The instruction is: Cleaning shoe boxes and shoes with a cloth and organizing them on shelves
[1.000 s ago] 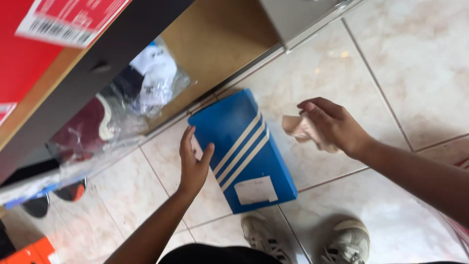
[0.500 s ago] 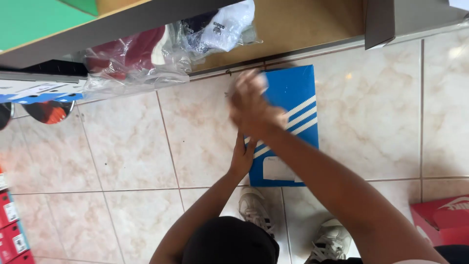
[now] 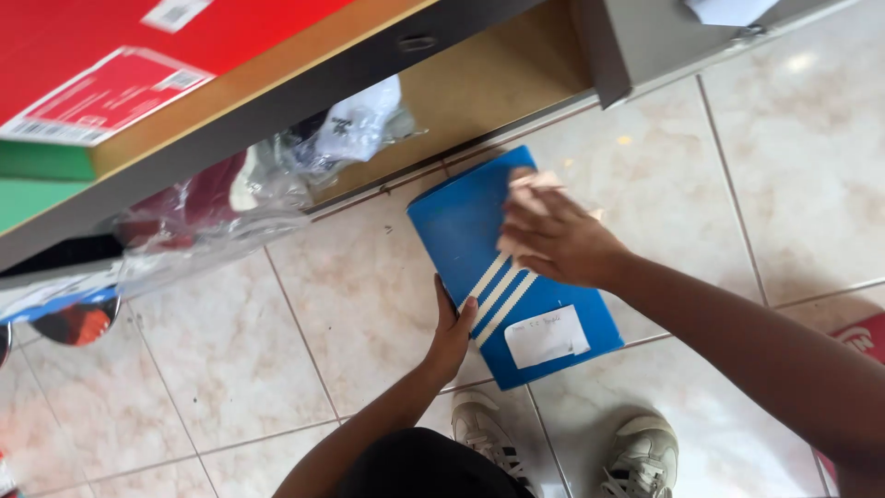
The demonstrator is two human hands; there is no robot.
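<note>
A blue shoe box (image 3: 461, 221) with white stripes and a white label lies on the tiled floor. My left hand (image 3: 453, 334) grips its near left edge. My right hand (image 3: 554, 237) presses a pale cloth (image 3: 537, 182) flat against the box lid. My two grey sneakers (image 3: 643, 457) stand just below the box.
A shelf unit (image 3: 277, 88) runs along the top, with red boxes (image 3: 111, 55) and a green box (image 3: 37, 184) on it. Under it lie shoes in clear plastic bags (image 3: 221, 198) and a white bag (image 3: 364, 120). Another red box (image 3: 853, 337) peeks in at the right.
My right hand with the cloth moved from off the box's right side onto the lid and across it. My left hand kept hold of the box edge. The camera view shifted.
</note>
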